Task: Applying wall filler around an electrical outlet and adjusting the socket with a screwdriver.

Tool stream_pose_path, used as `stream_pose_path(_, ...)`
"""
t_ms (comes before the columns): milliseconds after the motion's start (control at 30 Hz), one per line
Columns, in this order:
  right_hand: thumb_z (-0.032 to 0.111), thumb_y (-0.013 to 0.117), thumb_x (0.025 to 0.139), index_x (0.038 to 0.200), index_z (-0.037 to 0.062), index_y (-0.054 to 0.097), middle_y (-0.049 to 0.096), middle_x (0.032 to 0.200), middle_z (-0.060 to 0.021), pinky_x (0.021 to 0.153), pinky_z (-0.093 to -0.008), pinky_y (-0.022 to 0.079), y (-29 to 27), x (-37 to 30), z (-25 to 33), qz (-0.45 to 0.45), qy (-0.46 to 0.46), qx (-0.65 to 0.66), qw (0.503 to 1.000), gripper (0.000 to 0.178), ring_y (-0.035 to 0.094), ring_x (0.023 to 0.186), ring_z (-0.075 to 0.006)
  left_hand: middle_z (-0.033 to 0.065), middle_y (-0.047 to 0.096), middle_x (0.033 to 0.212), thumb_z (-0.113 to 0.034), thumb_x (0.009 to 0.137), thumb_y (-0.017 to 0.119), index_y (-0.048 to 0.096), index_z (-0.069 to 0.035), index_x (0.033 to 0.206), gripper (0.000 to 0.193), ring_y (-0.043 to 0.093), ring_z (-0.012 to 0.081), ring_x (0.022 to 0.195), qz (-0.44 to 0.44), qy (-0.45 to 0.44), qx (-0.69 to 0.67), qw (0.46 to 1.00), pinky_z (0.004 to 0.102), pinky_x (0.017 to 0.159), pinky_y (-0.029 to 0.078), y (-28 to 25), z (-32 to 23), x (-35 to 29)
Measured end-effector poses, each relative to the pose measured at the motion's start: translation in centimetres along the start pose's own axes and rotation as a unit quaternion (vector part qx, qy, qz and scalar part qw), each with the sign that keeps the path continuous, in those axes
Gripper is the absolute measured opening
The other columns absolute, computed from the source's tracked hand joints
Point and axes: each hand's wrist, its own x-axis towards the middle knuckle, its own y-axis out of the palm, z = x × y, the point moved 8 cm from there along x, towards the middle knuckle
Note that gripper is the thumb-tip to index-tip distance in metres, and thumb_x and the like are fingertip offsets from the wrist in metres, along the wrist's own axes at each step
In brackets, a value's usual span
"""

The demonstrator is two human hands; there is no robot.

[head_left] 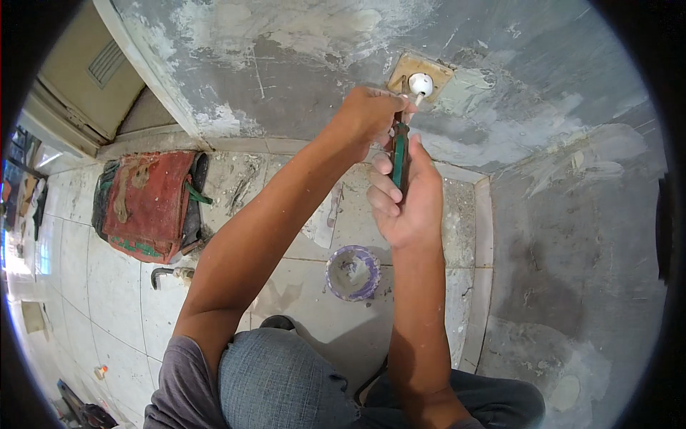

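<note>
A round white fitting (421, 84) sits on a square wooden block (441, 74) on the wall. A short white cable (419, 99) comes out of its lower side. My left hand (371, 118) reaches up to it with fingers closed, pinching the cable close below the fitting. Just beneath, my right hand (411, 189) is wrapped round green-handled pliers (399, 161), which point up toward the left fingertips. The jaws are partly hidden by my left fingers, so I cannot tell whether they touch the cable.
On the tiled floor, a purple-rimmed tub (353, 273) with grey residue stands between my forearms. A worn red bag (146, 204) lies to the left, near a dark curved metal tool (161, 274). Patchy plastered walls (572, 257) meet in a corner at the right.
</note>
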Motion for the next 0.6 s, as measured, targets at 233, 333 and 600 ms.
stream_pose_path(233, 0.031, 0.051, 0.097, 0.100, 0.0023, 0.056, 0.048, 0.061, -0.0006, 0.034, -0.0245, 0.023, -0.5, -0.2, 2.5, -0.110, -0.130, -0.300, 0.939, 0.030, 0.036, 0.042, -0.0083, 0.0022, 0.057, 0.076, -0.022, 0.089, 0.062, 0.066, 0.002, 0.090, 0.025, 0.049, 0.0115, 0.065, -0.004, 0.073, 0.016, 0.997, 0.0264, 0.057, 0.039, 0.1, -0.5, -0.5)
stream_pose_path(333, 0.032, 0.050, 0.097, 0.100, 0.0027, 0.057, 0.047, 0.061, -0.0010, 0.034, -0.0253, 0.027, -0.6, -0.4, 2.4, -0.108, -0.114, -0.264, 0.952, 0.030, 0.038, 0.043, -0.0084, 0.0025, 0.057, 0.076, -0.022, 0.088, 0.061, 0.066, 0.003, 0.089, 0.025, 0.050, 0.0116, 0.065, -0.005, 0.075, 0.074, 0.994, 0.0258, 0.057, 0.039, -0.1, -0.8, -0.5)
stream_pose_path(600, 0.030, 0.051, 0.096, 0.096, 0.0061, 0.055, 0.044, 0.059, 0.0008, 0.033, -0.0253, 0.028, 0.1, -0.7, 1.4, -0.027, -0.007, -0.080, 0.996, 0.024, 0.035, 0.041, -0.0083, 0.0035, 0.058, 0.075, -0.020, 0.087, 0.062, 0.068, 0.003, 0.090, 0.024, 0.050, 0.0108, 0.065, 0.009, 0.015, -0.031, 0.999, 0.0250, 0.056, 0.039, 0.0, -0.5, -1.1)
